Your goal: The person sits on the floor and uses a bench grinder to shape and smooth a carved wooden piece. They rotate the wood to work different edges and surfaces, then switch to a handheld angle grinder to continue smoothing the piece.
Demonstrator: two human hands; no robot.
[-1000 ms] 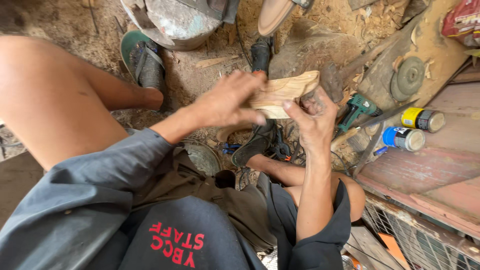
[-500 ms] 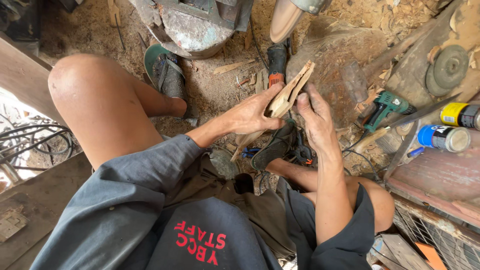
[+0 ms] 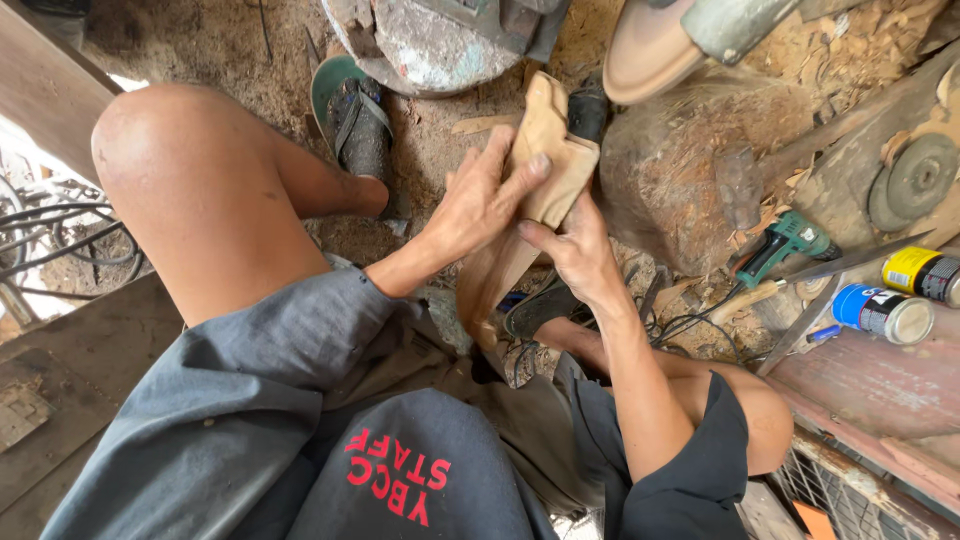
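Viewpoint: looking straight down at a seated person's lap, 2 bare knees spread apart, sawdust-covered ground between them.

Held object: a pale, rough-carved wooden piece (image 3: 535,190), long and narrow, standing nearly upright between the knees; its top is wider and rounded, its lower end runs down towards the lap.

Left hand (image 3: 478,205): laid flat against the near face of the wood, fingers spread and nearly straight, fingertips (image 3: 538,166) pressing the upper part rather than curling round it.

Right hand (image 3: 575,250): wrapped round the piece from the right at mid-length, thumb across the front, fingers closed behind it as far as can be seen.

Handling: it looks stiff, dry and fairly light for its length; the unfinished surface should give good grip, though thin carved edges could chip. The narrower middle seems the surest place to hold.

Surroundings: a sandalled foot (image 3: 358,120) beyond the left knee; a wooden stump (image 3: 665,170) just right of the hands; a green power tool (image 3: 785,245) past it; 2 spray cans (image 3: 905,295), 1 yellow, 1 blue, on a reddish board at far right.
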